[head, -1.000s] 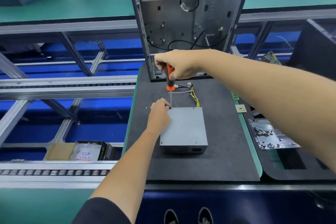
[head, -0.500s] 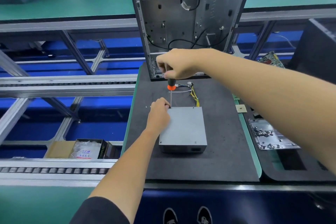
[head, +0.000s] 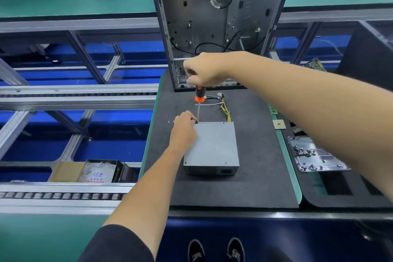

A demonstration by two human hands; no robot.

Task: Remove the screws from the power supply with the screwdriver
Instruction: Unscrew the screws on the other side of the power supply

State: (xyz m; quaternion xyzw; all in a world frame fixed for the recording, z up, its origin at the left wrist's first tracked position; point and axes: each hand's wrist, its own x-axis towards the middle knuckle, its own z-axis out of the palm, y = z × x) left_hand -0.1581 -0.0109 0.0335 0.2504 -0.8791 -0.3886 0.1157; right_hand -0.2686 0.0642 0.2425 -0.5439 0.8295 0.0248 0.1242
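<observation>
A grey power supply (head: 212, 144) lies flat on a dark foam mat (head: 261, 176), its yellow cable bundle (head: 225, 109) trailing from the far side. My right hand (head: 204, 70) grips the orange and black handle of a screwdriver (head: 199, 98), held upright with its tip on the far left corner of the power supply's top. My left hand (head: 184, 131) rests on that same corner, fingers curled close around the shaft near the tip. The screw under the tip is hidden by my fingers. Another screw (head: 226, 162) shows near the front right corner.
An open metal computer case (head: 219, 27) stands upright at the mat's far edge. Two tiny screws (head: 171, 121) lie on the mat left of my left hand. A metal tray with several screws (head: 312, 155) sits at right, a small chip (head: 279, 124) beside it. Conveyor rails run at left.
My right hand has slid a little on the screwdriver handle, covering more of the orange grip. The shaft stays upright on the same corner, and my left hand has not moved.
</observation>
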